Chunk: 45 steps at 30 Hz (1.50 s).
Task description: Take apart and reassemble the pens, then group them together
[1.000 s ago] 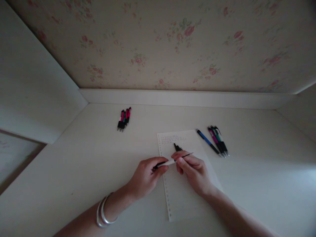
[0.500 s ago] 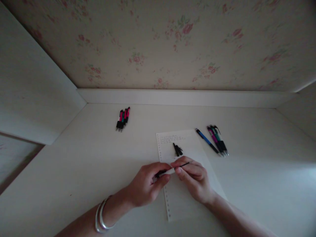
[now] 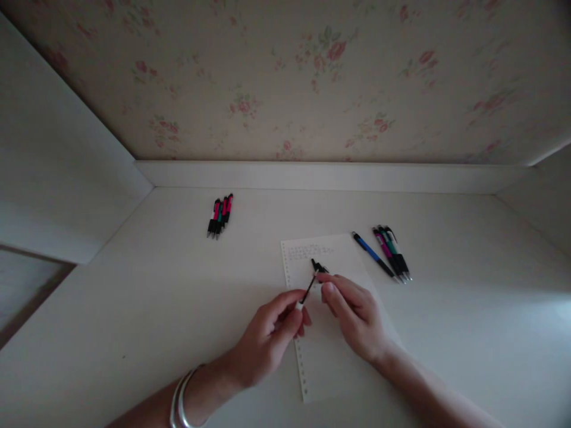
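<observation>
My left hand (image 3: 272, 336) is closed around a white pen barrel (image 3: 300, 305), most of it hidden by the fingers. A thin dark ink refill (image 3: 309, 289) sticks up out of the barrel's end. At the refill's upper tip is the index finger of my right hand (image 3: 354, 318); its thumb is a little apart and the other fingers are curled. Just behind that fingertip, small black pen parts (image 3: 317, 266) lie on a sheet of lined-up punched paper (image 3: 343, 374), partly covered by the right hand.
Several pens with pink and green barrels (image 3: 220, 217) lie at the back left of the white desk (image 3: 200, 279). To the right of the paper rest a blue pen (image 3: 373, 255) and a group of purple, green and white pens (image 3: 393, 254). A floral wall rises behind.
The pen barrel has tilted, so the refill now points up and away instead of to the right. My right fingers have let go of the barrel's end and moved to the refill's tip.
</observation>
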Available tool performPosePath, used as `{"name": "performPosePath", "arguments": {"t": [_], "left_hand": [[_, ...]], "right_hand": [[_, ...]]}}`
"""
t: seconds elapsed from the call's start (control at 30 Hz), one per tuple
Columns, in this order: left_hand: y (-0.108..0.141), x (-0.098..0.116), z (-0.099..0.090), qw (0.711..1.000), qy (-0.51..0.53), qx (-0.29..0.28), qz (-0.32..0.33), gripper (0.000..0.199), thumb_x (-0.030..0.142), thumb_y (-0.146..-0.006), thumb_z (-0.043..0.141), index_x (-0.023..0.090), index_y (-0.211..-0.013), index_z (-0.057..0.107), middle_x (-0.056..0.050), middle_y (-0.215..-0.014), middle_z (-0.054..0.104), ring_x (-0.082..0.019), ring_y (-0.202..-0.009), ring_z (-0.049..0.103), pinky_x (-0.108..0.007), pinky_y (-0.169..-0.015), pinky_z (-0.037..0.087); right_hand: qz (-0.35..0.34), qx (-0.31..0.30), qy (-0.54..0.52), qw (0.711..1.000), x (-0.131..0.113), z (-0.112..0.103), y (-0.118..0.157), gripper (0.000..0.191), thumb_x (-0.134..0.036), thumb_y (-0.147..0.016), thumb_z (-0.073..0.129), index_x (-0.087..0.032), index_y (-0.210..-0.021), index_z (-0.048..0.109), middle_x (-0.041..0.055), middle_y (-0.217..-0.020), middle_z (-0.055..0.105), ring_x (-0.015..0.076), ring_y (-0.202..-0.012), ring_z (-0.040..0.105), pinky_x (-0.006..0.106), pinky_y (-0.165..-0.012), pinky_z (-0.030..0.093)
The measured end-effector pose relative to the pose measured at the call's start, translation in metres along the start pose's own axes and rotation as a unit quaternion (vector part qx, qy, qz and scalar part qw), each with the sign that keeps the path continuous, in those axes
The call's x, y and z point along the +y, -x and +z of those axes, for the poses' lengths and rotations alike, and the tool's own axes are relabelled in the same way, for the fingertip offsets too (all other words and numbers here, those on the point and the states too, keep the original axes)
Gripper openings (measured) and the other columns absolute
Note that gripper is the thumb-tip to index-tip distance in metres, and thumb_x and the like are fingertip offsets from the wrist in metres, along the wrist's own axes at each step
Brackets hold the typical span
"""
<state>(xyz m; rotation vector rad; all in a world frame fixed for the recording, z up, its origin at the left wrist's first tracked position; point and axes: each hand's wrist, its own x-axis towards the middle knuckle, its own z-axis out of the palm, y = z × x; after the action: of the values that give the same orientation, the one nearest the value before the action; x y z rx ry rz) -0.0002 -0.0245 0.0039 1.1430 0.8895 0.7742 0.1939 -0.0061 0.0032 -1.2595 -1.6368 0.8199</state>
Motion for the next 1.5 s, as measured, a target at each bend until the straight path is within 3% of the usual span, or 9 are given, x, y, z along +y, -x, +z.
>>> {"name": "performPosePath", "arguments": {"t": [0.13,0.37,0.53,0.67,0.83,0.97,1.03,1.17,1.5], "left_hand": [[-0.008,-0.002,-0.005,0.998,0.047,0.049,0.004,0.031,0.041,-0.097,0.055,0.017,-0.115,0.057,-0.003,-0.084,0.061,-0.013,-0.072,0.054,-0.026,-0.068,0.043],[-0.019,-0.004,-0.011,0.986,0.145,0.07,-0.045,0.026,0.039,-0.091,0.059,0.015,-0.103,0.059,0.0,-0.077,0.057,-0.01,-0.06,0.047,-0.023,-0.056,0.035],[-0.019,-0.001,-0.01,0.989,0.121,0.071,-0.044,0.035,0.05,-0.092,0.055,0.016,-0.093,0.058,0.003,-0.068,0.052,-0.008,-0.054,0.041,-0.022,-0.052,0.031],[-0.019,0.001,-0.009,0.993,0.078,0.069,-0.052,0.037,0.053,-0.091,0.057,0.017,-0.089,0.057,0.005,-0.064,0.049,-0.008,-0.053,0.04,-0.021,-0.049,0.029],[-0.018,0.001,-0.009,0.994,0.068,0.062,-0.051,0.035,0.049,-0.092,0.057,0.016,-0.101,0.06,0.004,-0.065,0.05,-0.009,-0.055,0.042,-0.021,-0.049,0.031],[-0.018,0.002,-0.009,0.996,0.043,0.056,-0.057,0.032,0.048,-0.092,0.057,0.016,-0.091,0.06,0.004,-0.065,0.051,-0.009,-0.056,0.043,-0.021,-0.049,0.032],[-0.017,0.002,-0.009,0.996,0.031,0.05,-0.067,0.031,0.047,-0.093,0.056,0.017,-0.086,0.057,0.004,-0.065,0.051,-0.009,-0.055,0.043,-0.02,-0.049,0.031],[-0.016,0.002,-0.009,0.997,-0.004,0.014,-0.081,0.03,0.045,-0.094,0.053,0.018,-0.082,0.054,0.004,-0.065,0.052,-0.008,-0.052,0.04,-0.02,-0.047,0.029],[-0.017,0.009,-0.009,0.993,-0.075,-0.023,-0.087,0.027,0.04,-0.097,0.046,0.018,-0.084,0.054,0.002,-0.069,0.055,-0.009,-0.055,0.041,-0.022,-0.051,0.032]], "right_hand": [[-0.006,0.011,0.104,0.995,0.012,-0.005,-0.012,0.023,-0.031,-0.097,0.053,-0.02,-0.105,0.07,0.0071,-0.086,0.068,0.017,-0.067,0.061,0.029,-0.058,0.048],[-0.09,-0.056,0.332,0.937,0.021,-0.003,-0.013,0.025,-0.027,-0.096,0.052,-0.019,-0.105,0.074,0.0107,-0.088,0.065,0.0227,-0.078,0.06,0.038,-0.072,0.05],[-0.101,-0.065,0.346,0.93,0.021,-0.001,-0.012,0.024,-0.032,-0.096,0.056,-0.021,-0.104,0.075,0.0102,-0.089,0.065,0.0224,-0.078,0.061,0.037,-0.071,0.05],[-0.098,-0.05,0.313,0.943,0.022,-0.003,-0.012,0.021,-0.033,-0.094,0.06,-0.02,-0.099,0.075,0.0108,-0.089,0.066,0.0236,-0.081,0.061,0.039,-0.073,0.051],[-0.114,-0.034,0.208,0.971,0.018,-0.006,-0.012,0.018,-0.029,-0.093,0.061,-0.024,-0.089,0.077,0.0085,-0.087,0.072,0.023,-0.08,0.065,0.039,-0.075,0.052],[-0.007,0.005,0.022,1.0,0.015,-0.003,-0.009,0.013,-0.03,-0.09,0.065,-0.024,-0.092,0.077,0.0068,-0.092,0.076,0.022,-0.085,0.069,0.037,-0.077,0.056],[0.082,0.023,-0.087,0.993,0.015,-0.001,-0.008,0.015,-0.033,-0.086,0.069,-0.024,-0.097,0.075,0.0057,-0.09,0.077,0.0195,-0.076,0.069,0.034,-0.07,0.057],[0.188,0.043,-0.292,0.937,0.018,0.005,-0.008,0.024,-0.037,-0.079,0.077,-0.023,-0.096,0.067,0.003,-0.085,0.077,0.0112,-0.053,0.06,0.026,-0.052,0.051],[0.205,0.037,-0.323,0.923,0.023,0.004,-0.011,0.02,-0.036,-0.08,0.077,-0.021,-0.088,0.066,0.0043,-0.086,0.076,0.0097,-0.052,0.058,0.024,-0.052,0.048]]}}
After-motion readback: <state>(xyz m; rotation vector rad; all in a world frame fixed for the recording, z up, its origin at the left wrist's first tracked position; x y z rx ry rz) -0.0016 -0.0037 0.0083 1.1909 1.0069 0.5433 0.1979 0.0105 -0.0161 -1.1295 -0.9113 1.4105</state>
